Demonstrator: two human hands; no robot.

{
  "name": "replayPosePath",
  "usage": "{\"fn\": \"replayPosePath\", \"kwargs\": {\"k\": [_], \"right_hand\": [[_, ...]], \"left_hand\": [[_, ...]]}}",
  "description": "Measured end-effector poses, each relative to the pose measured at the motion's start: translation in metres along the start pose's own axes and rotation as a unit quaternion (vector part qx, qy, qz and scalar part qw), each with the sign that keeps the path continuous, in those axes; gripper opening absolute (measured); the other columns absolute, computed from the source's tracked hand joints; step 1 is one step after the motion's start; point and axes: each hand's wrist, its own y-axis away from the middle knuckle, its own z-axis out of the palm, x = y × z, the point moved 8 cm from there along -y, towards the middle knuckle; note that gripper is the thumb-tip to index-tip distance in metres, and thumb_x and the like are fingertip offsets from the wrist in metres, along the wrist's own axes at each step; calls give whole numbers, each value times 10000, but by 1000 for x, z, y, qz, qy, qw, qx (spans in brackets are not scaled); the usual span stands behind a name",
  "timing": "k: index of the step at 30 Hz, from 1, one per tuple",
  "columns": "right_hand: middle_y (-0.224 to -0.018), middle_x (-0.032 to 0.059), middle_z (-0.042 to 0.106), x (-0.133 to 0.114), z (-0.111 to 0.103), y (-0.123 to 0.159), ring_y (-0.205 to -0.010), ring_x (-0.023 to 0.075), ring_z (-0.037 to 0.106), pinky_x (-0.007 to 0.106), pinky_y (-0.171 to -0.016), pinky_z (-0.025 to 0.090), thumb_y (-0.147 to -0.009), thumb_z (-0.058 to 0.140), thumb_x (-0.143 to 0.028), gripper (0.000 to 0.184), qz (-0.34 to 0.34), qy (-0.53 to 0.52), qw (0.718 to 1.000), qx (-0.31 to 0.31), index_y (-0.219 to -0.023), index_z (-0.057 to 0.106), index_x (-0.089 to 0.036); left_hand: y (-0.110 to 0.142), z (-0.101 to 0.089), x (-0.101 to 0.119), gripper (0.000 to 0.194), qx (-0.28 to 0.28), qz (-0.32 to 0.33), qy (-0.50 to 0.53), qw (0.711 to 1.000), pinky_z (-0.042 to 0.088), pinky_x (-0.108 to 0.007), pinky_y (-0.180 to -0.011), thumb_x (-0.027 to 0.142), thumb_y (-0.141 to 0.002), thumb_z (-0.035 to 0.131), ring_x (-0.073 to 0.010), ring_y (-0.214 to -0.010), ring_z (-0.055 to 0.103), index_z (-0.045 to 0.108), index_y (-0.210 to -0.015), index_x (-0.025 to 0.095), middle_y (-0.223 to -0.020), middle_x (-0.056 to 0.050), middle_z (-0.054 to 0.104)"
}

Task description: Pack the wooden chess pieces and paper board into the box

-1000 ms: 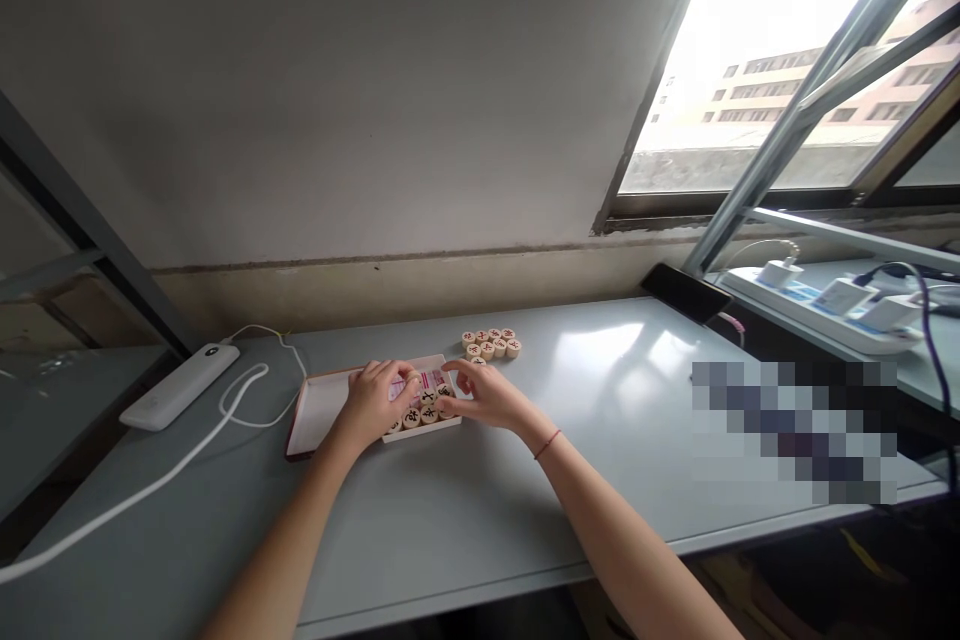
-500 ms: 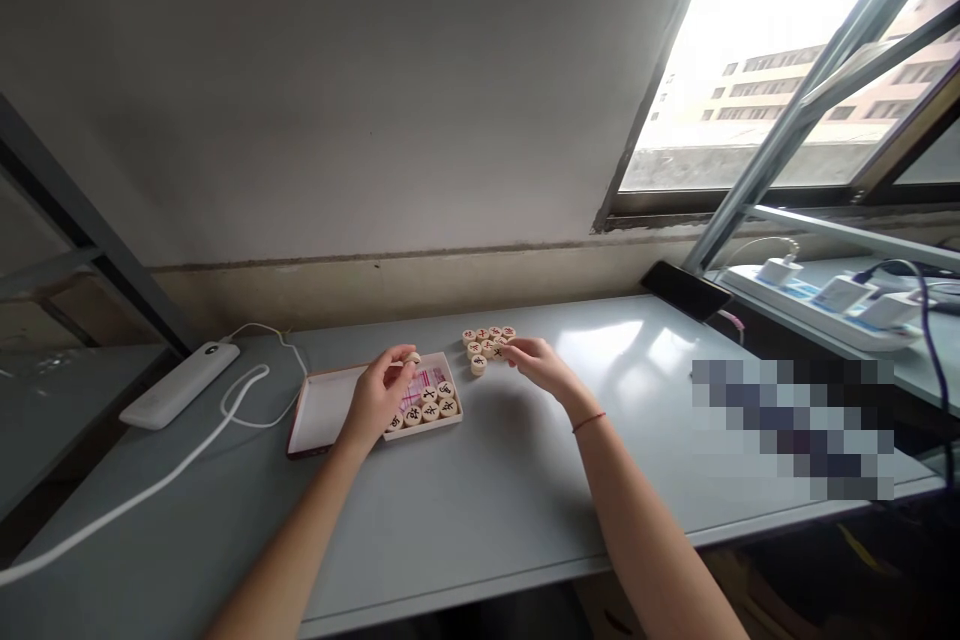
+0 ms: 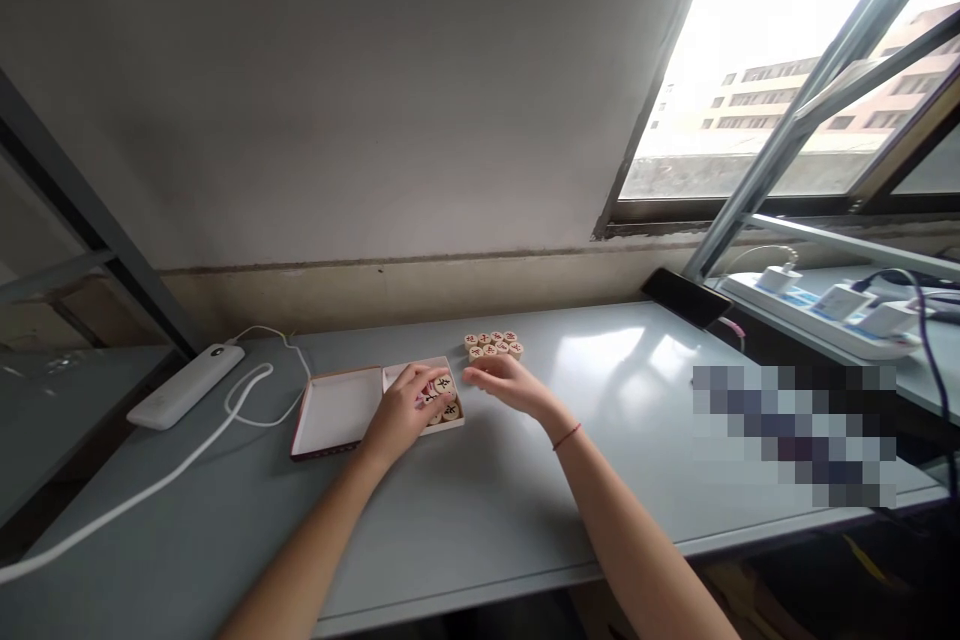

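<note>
My left hand point(image 3: 405, 410) is lowered into a shallow white box point(image 3: 457, 423) of round wooden Chinese chess pieces point(image 3: 450, 411) with black characters. Its thumb and fingers curl around a piece there, which they partly cover. Left of the box, its pale lid point(image 3: 341, 408) lies open on the desk. Just right of the box, my right hand point(image 3: 514, 386) hovers with fingers stretched leftward; no piece shows in it. Right behind that hand stand two rows of red-marked chess pieces point(image 3: 495, 338), the nearer row partly hidden by the fingers.
A white power bank point(image 3: 187, 385) with a cable point(image 3: 165, 480) lies at the left. Along the right edge are a dark phone point(image 3: 686, 298), a power strip point(image 3: 825, 315) with plugs, and a blurred-out patch. Metal frame posts rise on both sides; a wall closes the back.
My left hand has gone down and right into the box with the piece it held up. My right hand has drawn back leftward from the pieces; black-marked ones beside the red rows no longer show.
</note>
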Motion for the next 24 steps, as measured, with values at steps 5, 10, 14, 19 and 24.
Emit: {"fn": "replayPosePath", "kwargs": {"k": [5,10,14,19,24], "right_hand": [[-592,-25,483,-13,35,-2,-516,85,382,218,-484,277,-811,541,-534,384,-3,-104,994,-47,-760,609,-159],[-521,-44,417,-1,20,-4,-484,75,350,213,-463,259,-793,563,-451,312,25,-160,987,-12,-685,566,-158],[-492,-47,357,32,-37,5,-471,73,292,218,-440,203,-766,527,-396,314,98,-90,980,150,-554,454,-175],[-501,-38,369,67,-53,11,-474,82,291,228,-448,194,-733,482,-354,260,192,18,971,144,-544,448,-179],[-478,-45,307,67,-51,11,-480,85,269,236,-457,182,-743,490,-374,332,207,114,962,133,-504,344,-195]], "left_hand": [[1,4,3,284,-10,22,14,1000,479,-296,-875,402,-878,538,-185,-986,603,608,-1109,253,-1056,-40,621],[1,5,0,358,-24,20,2,1000,480,-306,-865,412,-881,531,-180,-955,594,545,-1207,265,-1040,-34,610],[1,1,-9,398,-13,-1,-35,999,469,-314,-889,397,-891,507,-180,-969,587,495,-1264,257,-1035,-31,603],[0,-1,-14,306,-7,7,-58,998,464,-309,-909,342,-906,472,-183,-1011,590,552,-1182,241,-1078,-37,620],[0,1,-14,266,-15,11,-58,998,462,-306,-921,323,-903,470,-180,-1050,588,576,-1132,237,-1122,-30,622]]}}
